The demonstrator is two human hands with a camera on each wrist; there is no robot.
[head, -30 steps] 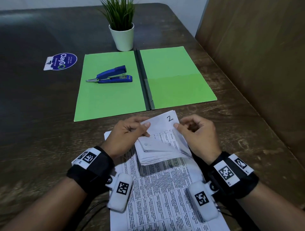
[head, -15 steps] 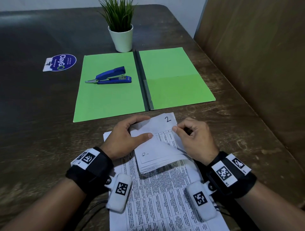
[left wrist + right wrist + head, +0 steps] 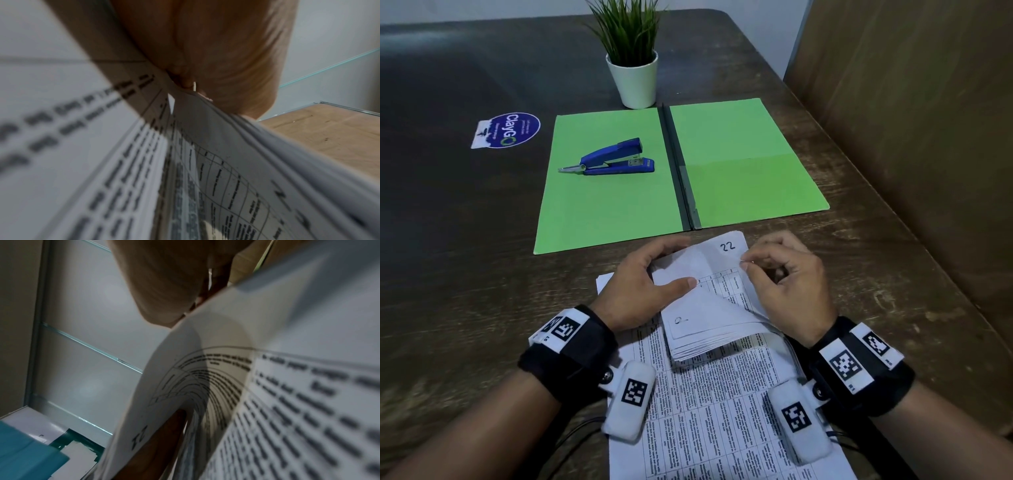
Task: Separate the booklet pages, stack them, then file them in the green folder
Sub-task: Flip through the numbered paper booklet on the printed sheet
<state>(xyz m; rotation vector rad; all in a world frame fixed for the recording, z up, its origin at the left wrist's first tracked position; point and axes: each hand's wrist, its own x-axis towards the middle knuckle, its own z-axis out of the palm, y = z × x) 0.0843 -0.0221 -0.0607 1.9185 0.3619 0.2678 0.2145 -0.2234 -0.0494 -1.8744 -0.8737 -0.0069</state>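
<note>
A small white booklet (image 3: 705,318) of printed pages lies near the table's front edge, on top of a larger printed sheet (image 3: 722,411). My left hand (image 3: 650,284) grips the booklet's folded-over left part, thumb on top and fingers behind the far edge. My right hand (image 3: 780,284) pinches the right edge of one page marked "22" (image 3: 727,246). The green folder (image 3: 674,171) lies open and flat beyond the booklet. Both wrist views show only blurred pages (image 3: 205,178) (image 3: 267,386) and parts of the hands close up.
A blue stapler (image 3: 613,159) sits on the folder's left half. A potted plant (image 3: 633,75) stands behind the folder. A round blue sticker (image 3: 508,130) lies at the left. A wooden wall (image 3: 911,137) borders the table on the right.
The left hand has folded the top pages down toward me, showing a cover marked "0". The right hand has shifted along the page edge; the page number in view now reads "22".
</note>
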